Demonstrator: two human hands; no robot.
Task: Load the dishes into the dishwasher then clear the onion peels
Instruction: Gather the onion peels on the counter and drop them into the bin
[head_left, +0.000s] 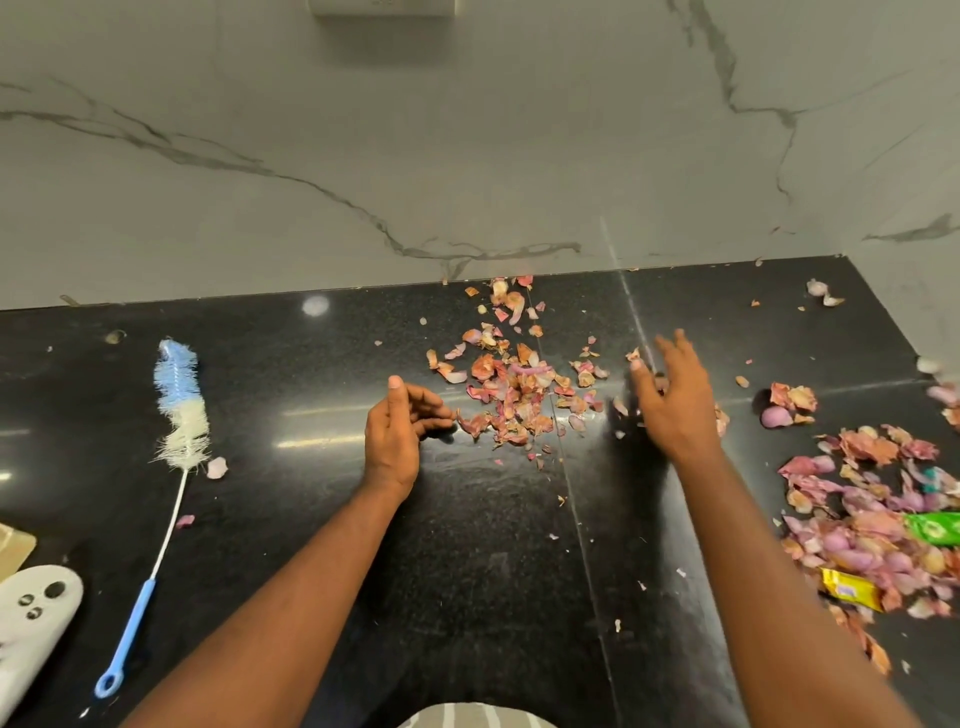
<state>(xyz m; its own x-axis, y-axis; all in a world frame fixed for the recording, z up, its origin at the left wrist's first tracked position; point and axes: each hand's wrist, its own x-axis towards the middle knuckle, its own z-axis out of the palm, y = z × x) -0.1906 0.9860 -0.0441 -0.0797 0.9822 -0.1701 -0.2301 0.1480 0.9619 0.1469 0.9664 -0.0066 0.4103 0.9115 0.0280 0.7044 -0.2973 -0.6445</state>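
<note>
Pink and orange onion peels (511, 384) lie scattered in a loose pile on the black stone counter (483, 545), near the marble wall. A larger heap of peels and small onions (867, 514) covers the counter's right side. My left hand (397, 431) hovers at the left edge of the middle pile, fingers loosely curled, holding nothing that I can see. My right hand (672, 397) is blurred at the pile's right edge, fingers spread and straight over a few stray peels.
A blue and white bottle brush (166, 467) lies at the left. A white controller (31, 618) sits at the lower left corner. A green packet (932, 527) and a yellow wrapper (852, 590) lie in the right heap. The marble backsplash (467, 156) bounds the counter behind.
</note>
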